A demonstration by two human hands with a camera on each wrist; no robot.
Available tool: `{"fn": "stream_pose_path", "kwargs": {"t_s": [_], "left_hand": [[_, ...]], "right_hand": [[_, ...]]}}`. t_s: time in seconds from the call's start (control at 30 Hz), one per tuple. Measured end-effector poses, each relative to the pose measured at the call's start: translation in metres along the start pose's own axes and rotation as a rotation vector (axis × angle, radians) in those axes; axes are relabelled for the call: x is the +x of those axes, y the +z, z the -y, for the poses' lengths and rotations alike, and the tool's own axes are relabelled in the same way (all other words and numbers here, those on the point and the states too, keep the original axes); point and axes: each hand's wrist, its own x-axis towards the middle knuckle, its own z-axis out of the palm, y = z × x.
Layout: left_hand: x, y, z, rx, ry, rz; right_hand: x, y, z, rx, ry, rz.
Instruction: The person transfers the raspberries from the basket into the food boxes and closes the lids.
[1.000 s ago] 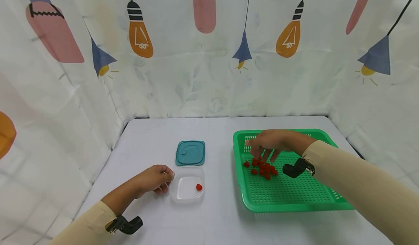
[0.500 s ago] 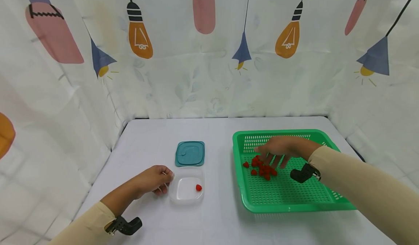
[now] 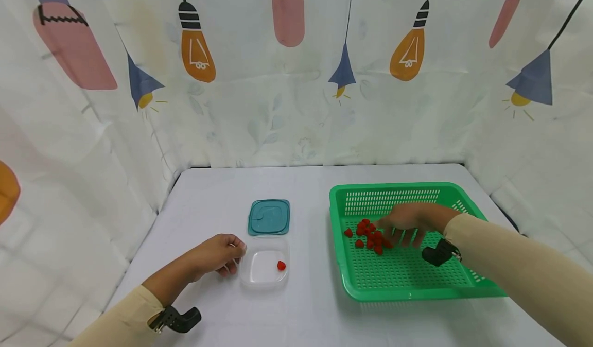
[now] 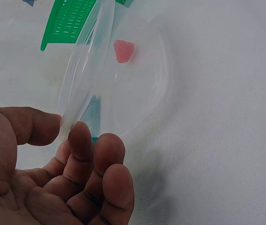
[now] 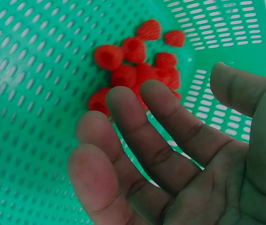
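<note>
My left hand point(image 3: 221, 254) pinches the left rim of a clear, square plastic container point(image 3: 259, 283) between thumb and forefinger, the other fingers loosely bent below it. One raspberry point(image 3: 281, 265) lies inside, towards the right wall; it shows pink through the plastic in the left wrist view. My right hand point(image 3: 407, 222) reaches down into a green plastic basket point(image 3: 417, 294), at the right side of a loose heap of raspberries point(image 5: 123, 75). From the right wrist view, its fingers point(image 5: 128, 110) are spread and slightly bent, thumb held apart, with nothing between them. The fingertips overlap the heap's near edge there.
A teal square lid point(image 3: 269, 217) lies flat just behind the clear container. Both stand on a white-covered table point(image 3: 310, 192), left of the basket. A printed curtain point(image 3: 296, 115) hangs along the back and sides.
My right hand has moved down and to the right inside the basket, uncovering more of the raspberry heap. The left hand and the container have stayed in place.
</note>
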Motion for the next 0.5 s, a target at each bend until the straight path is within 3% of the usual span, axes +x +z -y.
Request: {"fn": "stream_pose_path", "kwargs": {"t_s": [0.5], "left_hand": [[-0.001,0.001,-0.001,-0.006,-0.006,-0.003]], "right_hand": [[0.005,0.006,-0.013,-0.064,0.073,0.008]]}}
